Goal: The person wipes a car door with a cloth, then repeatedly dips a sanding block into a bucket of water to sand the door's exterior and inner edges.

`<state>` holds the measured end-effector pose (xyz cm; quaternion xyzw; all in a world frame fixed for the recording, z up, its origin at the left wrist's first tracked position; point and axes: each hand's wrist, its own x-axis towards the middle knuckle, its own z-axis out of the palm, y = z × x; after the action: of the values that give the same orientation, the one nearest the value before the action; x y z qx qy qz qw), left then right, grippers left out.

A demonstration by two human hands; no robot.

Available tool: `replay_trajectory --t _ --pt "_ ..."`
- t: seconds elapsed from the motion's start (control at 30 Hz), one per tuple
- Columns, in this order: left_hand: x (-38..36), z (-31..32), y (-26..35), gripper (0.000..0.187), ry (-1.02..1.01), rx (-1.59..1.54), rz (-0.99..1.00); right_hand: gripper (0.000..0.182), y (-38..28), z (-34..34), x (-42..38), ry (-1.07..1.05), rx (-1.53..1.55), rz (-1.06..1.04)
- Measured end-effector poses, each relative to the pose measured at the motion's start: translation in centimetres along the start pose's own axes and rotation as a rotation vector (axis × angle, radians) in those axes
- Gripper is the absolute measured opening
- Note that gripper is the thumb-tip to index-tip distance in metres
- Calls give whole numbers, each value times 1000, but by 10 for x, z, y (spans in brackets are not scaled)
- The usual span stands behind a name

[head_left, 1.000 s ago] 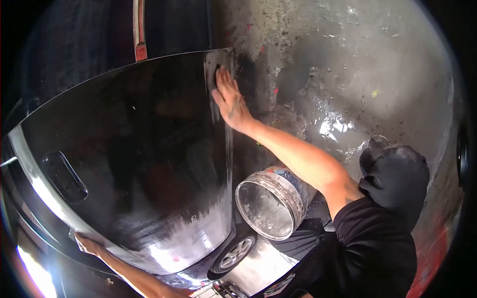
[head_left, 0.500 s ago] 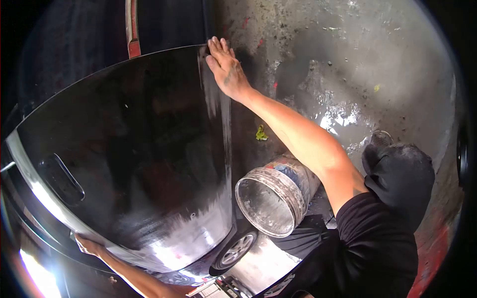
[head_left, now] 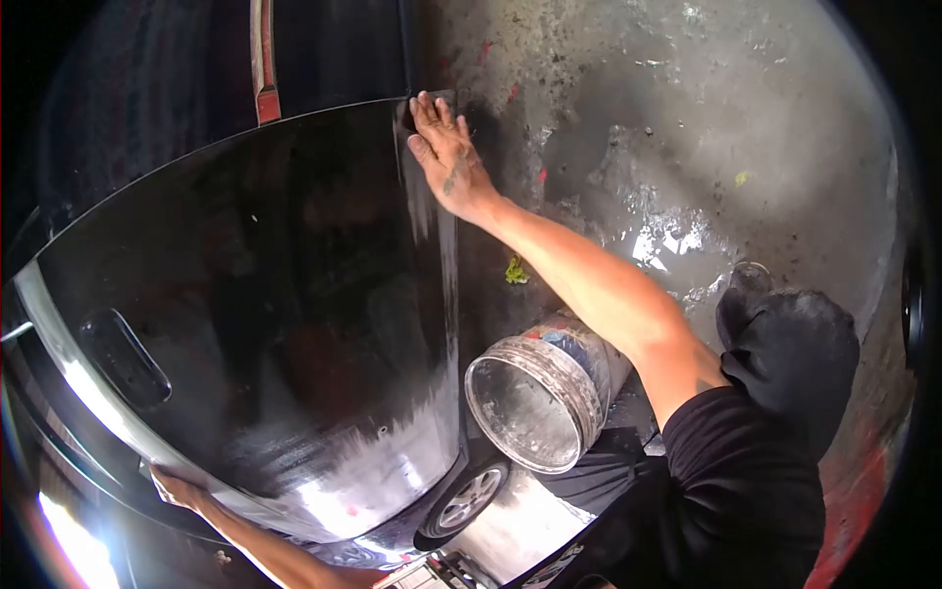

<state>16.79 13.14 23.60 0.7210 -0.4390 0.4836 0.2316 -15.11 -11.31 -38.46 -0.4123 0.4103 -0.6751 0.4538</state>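
A black car door [head_left: 255, 255] with scuffed, greyish patches along its right side and lower part fills the left half of the view. My right hand [head_left: 451, 162] lies flat on the door's far right corner, palm down, fingers stretched and a little apart. Grey smears mark the back of this hand. Low on the left, my left hand [head_left: 179, 489] is curled at the door's pale, shiny edge; its fingertips are mostly hidden there. A recessed handle [head_left: 126, 358] sits in the door near that edge.
A grimy bucket [head_left: 535, 402] stands between my arm and the door, its mouth facing me. Below the door shows a wheel [head_left: 466, 501]. The grey floor [head_left: 706, 128] is wet in places, with a yellow-green scrap [head_left: 516, 270] on it. Dark bodywork [head_left: 334, 49] adjoins the door's far edge.
My right hand has slid slightly back toward me along the door's right edge, still flat. The left hand has stayed almost in place.
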Motion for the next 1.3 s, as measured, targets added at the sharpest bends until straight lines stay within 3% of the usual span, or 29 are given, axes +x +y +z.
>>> replay_trajectory --t 0.13,0.27,0.37,0.47,0.53,0.6,0.67,0.73,0.8,0.87,0.93,1.1,1.23,1.3 --pt "5 -3 -10 52 -5 -12 33 62 2 0 10 32 -3 88" --pt "1 -2 -5 53 -4 68 14 61 -8 7 4 58 89 36" --pt "8 -7 -11 54 7 54 72 59 24 -4 7 44 -169 98" --pt "7 0 -17 53 3 117 81 57 5 3 17 58 -150 53" --pt "-16 -2 23 54 -10 -53 -74 57 2 4 14 73 -86 -15" --pt "0 0 4 54 -25 -1 -1 56 15 2 8 96 -144 -72" --pt "8 -3 -13 51 0 65 75 58 29 -3 14 78 -225 46" --pt "4 3 -10 51 24 42 -11 57 2 15 18 86 -175 47" --pt "1 -4 -5 52 -18 79 89 58 -32 15 9 109 -33 -79" --pt "9 2 -15 53 -2 30 58 57 -18 10 5 70 -159 -106" --pt "18 -3 -28 53 10 75 94 58 10 7 9 71 -207 94" --pt "-4 -2 6 53 7 6 -53 59 -41 20 4 141 -30 -144" --pt "7 -2 -12 54 20 43 13 59 6 9 14 117 -167 54" --pt "3 2 2 54 11 -8 -40 59 -8 12 17 119 -179 -32"
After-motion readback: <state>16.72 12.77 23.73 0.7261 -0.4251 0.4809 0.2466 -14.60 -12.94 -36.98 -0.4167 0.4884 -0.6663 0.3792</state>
